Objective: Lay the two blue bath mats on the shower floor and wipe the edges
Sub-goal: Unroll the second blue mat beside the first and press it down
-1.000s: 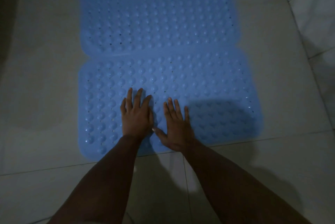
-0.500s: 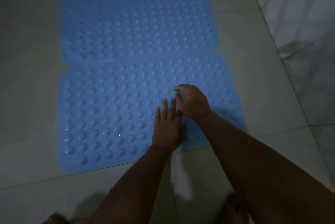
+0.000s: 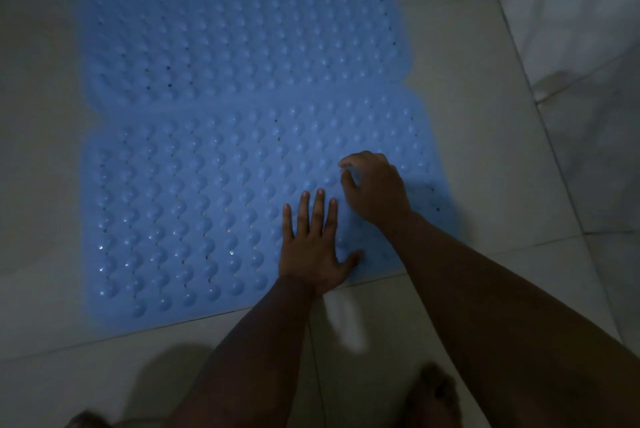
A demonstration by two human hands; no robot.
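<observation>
Since half a second ago little has changed for us: our left hand [image 3: 313, 249] still lies flat on the near blue studded rubber bath mat [image 3: 194, 206], though its fingers [image 3: 319, 209] are now spread a little wider and the thumb juts out to the right, close to the mat's near edge. Our right hand [image 3: 375, 187] remains just beyond and to the right of it, knuckles up and fingers curled downward onto the same mat; whether it pinches the rubber or only presses with the fingertips we cannot tell in this dim light. The two hands sit near each other but apart. Both forearms reach in from the lower edge, the right one crossing the mat's near right corner. The far blue studded rubber bath mat [image 3: 235, 29] lies flat directly beyond the near one, the long edges of the two meeting along a seam, and both rest on the pale tiled shower floor [image 3: 38, 185]. A tiled wall [image 3: 581, 29] rises on the right. Our bare toes [image 3: 434, 393] show at the bottom, on the floor tiles short of the mats.
</observation>
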